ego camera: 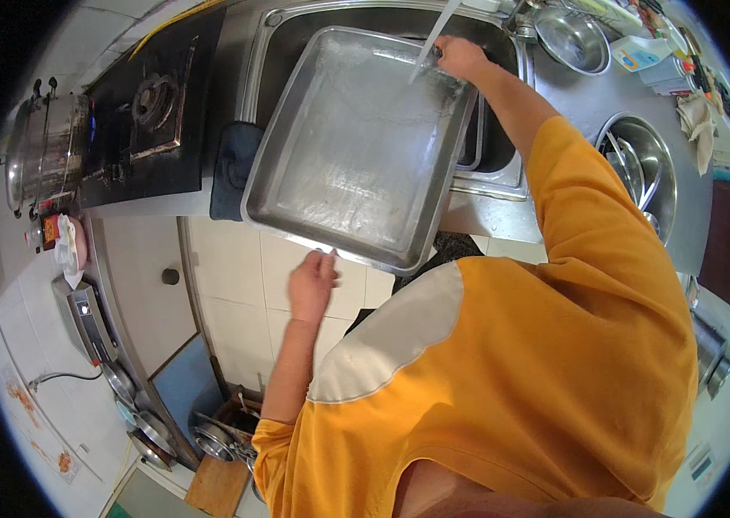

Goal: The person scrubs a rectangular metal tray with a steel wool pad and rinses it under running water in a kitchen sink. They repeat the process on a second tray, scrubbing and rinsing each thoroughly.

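Observation:
A large rectangular metal tray [352, 142] lies tilted across the stainless steel sink [261, 71], its near edge jutting past the counter front. Water from a white spout [437, 32] runs into the tray's upper right corner. My right hand [462, 58] grips the rim at that corner, its fingers partly hidden. At the near rim is my left hand [313, 278], with thumb and fingers at the metal edge; how firmly they close on it is unclear. Under the tray's right side, part of a dark rack or smaller tray [476, 146] shows in the sink.
A dark folded cloth [235, 168] lies left of the sink, beside a black gas stove [151, 123] and a big metal pot [47, 152]. On the right counter stand a metal bowl [573, 42], a detergent bottle [642, 53] and a basin [662, 175] of utensils.

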`<state>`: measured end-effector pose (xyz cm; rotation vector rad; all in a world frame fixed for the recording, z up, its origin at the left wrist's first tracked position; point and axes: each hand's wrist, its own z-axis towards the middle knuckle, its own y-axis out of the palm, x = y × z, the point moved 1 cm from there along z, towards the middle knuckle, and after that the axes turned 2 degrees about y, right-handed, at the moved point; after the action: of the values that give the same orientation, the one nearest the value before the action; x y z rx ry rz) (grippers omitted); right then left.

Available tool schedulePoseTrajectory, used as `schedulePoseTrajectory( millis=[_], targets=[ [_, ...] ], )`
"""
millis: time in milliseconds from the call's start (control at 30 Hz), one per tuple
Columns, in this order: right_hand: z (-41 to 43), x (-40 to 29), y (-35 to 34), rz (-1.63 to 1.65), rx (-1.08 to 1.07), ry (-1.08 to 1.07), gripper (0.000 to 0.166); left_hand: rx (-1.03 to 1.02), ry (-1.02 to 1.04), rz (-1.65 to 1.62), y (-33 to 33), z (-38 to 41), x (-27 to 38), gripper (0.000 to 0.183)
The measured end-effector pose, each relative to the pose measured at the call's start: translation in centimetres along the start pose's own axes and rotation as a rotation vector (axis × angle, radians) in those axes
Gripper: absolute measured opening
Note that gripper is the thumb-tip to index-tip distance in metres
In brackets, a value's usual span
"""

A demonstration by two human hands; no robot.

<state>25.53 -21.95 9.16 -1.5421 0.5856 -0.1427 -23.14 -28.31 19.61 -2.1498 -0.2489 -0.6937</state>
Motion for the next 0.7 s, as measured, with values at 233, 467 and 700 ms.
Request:
schedulePoseTrajectory(
  millis=[233,467,700],
  targets=[
    [0.9,-0.9,-1.6,-0.064,0.032,-0.017,0.044,0.650,0.640,0.545,-7.4,9.7,1.2,0.030],
    [-1.1,-4.2,-3.2,-0.102,0.196,-0.258,0.046,0.357,0.180,0.355,-4.4,13.3,-2.4,0.033],
    [-2.7,-13.0,2.2,0.310,0.285,-0.408,0.042,0.494,0.241,0.168,-1.9,11.2,-3.1,0.030]
  ],
)
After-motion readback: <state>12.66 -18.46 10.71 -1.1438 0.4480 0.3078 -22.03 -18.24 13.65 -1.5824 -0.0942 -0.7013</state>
